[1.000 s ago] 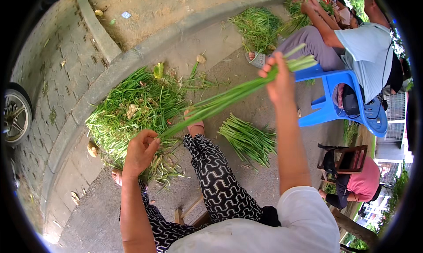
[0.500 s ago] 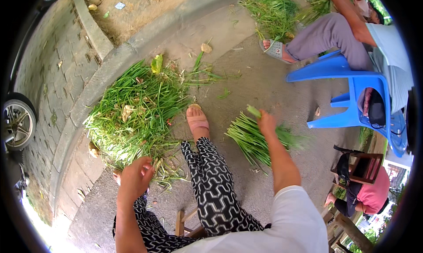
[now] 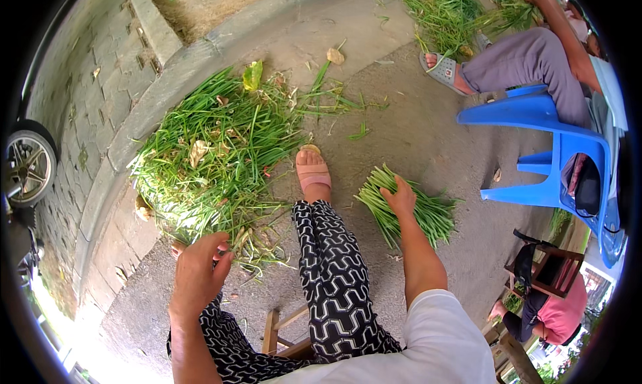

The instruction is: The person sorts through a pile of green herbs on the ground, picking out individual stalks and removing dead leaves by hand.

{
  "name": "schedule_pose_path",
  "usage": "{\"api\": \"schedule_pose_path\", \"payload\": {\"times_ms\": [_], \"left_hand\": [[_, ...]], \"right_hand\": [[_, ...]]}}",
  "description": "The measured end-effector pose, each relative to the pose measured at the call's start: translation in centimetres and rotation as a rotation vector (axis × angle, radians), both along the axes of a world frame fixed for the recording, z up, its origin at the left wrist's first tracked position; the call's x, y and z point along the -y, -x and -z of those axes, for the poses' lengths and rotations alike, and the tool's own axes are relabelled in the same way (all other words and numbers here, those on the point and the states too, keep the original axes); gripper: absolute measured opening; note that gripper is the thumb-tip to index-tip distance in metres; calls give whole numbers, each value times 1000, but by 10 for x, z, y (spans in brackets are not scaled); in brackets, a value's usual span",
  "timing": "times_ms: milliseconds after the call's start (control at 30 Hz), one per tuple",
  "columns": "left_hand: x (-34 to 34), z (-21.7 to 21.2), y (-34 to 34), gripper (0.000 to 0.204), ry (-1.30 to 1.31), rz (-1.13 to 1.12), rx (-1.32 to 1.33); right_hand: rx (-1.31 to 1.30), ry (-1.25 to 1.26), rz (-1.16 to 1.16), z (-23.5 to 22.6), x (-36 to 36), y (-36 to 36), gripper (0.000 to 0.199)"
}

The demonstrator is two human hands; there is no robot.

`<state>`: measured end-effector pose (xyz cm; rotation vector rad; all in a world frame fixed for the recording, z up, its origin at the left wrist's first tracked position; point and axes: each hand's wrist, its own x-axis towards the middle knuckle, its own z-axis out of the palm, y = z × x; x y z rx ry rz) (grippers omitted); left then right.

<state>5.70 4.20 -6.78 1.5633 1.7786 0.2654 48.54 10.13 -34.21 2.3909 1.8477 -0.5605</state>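
Observation:
My right hand (image 3: pixel 400 198) rests on a neat bunch of long, chive-like green stalks (image 3: pixel 435 217) on the ground to the right of my foot. Its thumb and forefinger are spread apart over the stalks; the other fingers are partly hidden. To the left, my left hand (image 3: pixel 199 270) hovers by the near edge of a loose heap of green stalks (image 3: pixel 221 136). Its fingers are bent, with the thumb apart and nothing visible between them. Dry brown leaves and a yellow-green leaf (image 3: pixel 253 75) lie on that heap.
My sandalled foot (image 3: pixel 312 173) stands between heap and bunch. A curb (image 3: pixel 140 143) curves behind the heap. At right, a person sits on a blue plastic chair (image 3: pixel 535 120) near another green heap (image 3: pixel 441 13). A second person in pink (image 3: pixel 568 304) is lower right, beside a wooden stool (image 3: pixel 555 270).
My right hand has come down onto the bunch; the small handful of stalks it held now lies among the rest. My left hand has barely moved. The view has shifted slightly.

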Motion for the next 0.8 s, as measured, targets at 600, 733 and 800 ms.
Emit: {"api": "schedule_pose_path", "payload": {"times_ms": [600, 733, 800], "left_hand": [[10, -19, 13, 33, -67, 130, -107], [12, -29, 11, 36, -26, 184, -119], [18, -37, 6, 38, -49, 202, -71]], "right_hand": [[162, 88, -45, 14, -2, -16, 35], [61, -121, -128, 1, -16, -5, 42], [-81, -95, -229, -12, -35, 23, 41]]}}
